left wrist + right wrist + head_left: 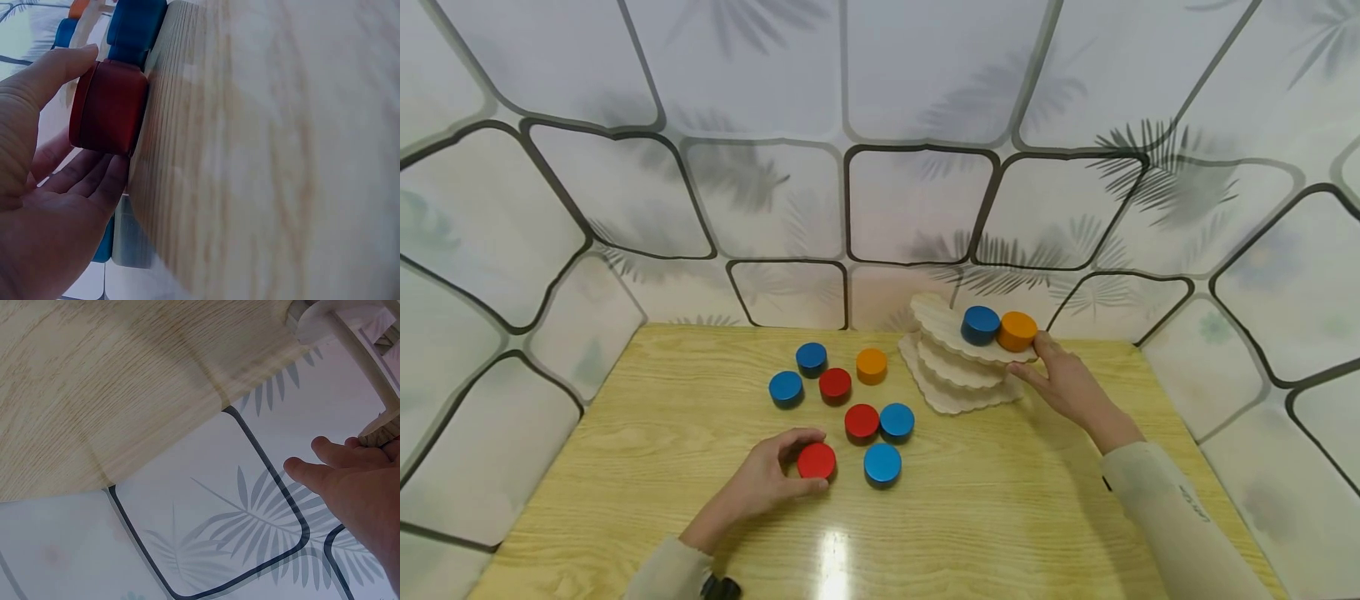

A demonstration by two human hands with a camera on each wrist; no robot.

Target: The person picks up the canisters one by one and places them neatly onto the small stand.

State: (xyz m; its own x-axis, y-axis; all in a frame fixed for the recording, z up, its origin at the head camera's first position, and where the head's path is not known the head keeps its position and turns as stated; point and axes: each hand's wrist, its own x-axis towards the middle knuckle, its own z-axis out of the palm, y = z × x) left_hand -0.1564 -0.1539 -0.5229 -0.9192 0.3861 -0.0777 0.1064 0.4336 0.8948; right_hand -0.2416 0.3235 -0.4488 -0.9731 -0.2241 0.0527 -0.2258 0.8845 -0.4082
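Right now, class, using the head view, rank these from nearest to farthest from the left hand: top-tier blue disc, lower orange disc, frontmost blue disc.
1. Frontmost blue disc: just right of the left hand.
2. Lower orange disc: right and farther back.
3. Top-tier blue disc: rightmost, up on the tiered stand.

In head view, whitish back wall (917, 208) at 12 o'clock, side walls at 9 (467, 242) and 3 (1292, 287); rounded grey and black outlines throughout. Dark leaf prints (1138, 171) toward 2. Yellowish wood-grain table (992, 525) from 4 to 8; bright glare (833, 558) at 6.
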